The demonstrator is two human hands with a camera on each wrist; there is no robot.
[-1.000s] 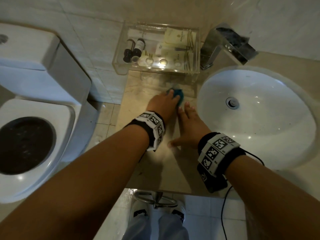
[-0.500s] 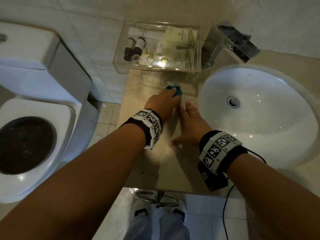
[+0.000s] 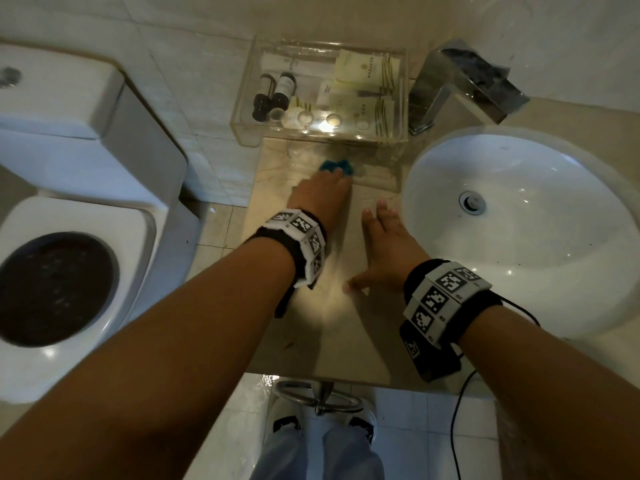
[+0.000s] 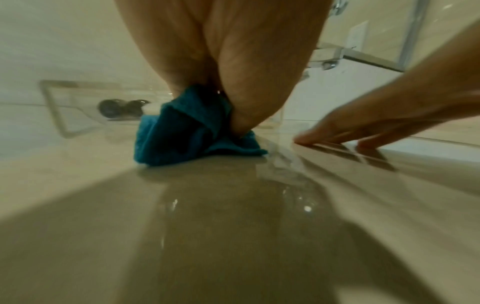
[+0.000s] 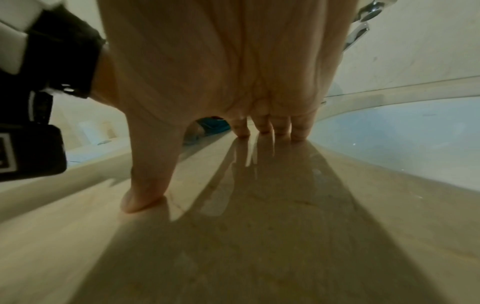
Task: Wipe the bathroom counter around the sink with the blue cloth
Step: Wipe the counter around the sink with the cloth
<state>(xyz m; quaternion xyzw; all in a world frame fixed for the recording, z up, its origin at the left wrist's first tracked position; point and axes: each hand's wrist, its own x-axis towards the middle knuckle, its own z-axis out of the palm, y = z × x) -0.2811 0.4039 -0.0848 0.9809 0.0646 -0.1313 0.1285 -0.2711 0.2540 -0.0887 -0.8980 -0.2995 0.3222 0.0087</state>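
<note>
Left hand (image 3: 320, 195) bunched around blue cloth (image 4: 192, 129), pressing it onto worktop (image 3: 332, 327) just before clear tray (image 3: 320, 95). Right hand (image 3: 382, 251) flat, fingers straight, holding nothing, beside sink (image 3: 540, 237).

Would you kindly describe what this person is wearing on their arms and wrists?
Both forearms are bare, with no sleeves. The left wrist band is black with white square panels printed with black-and-white checker markers. The right wrist band matches it, with a black box below it and a thin black cable trailing down. No gloves or rings show.
</note>
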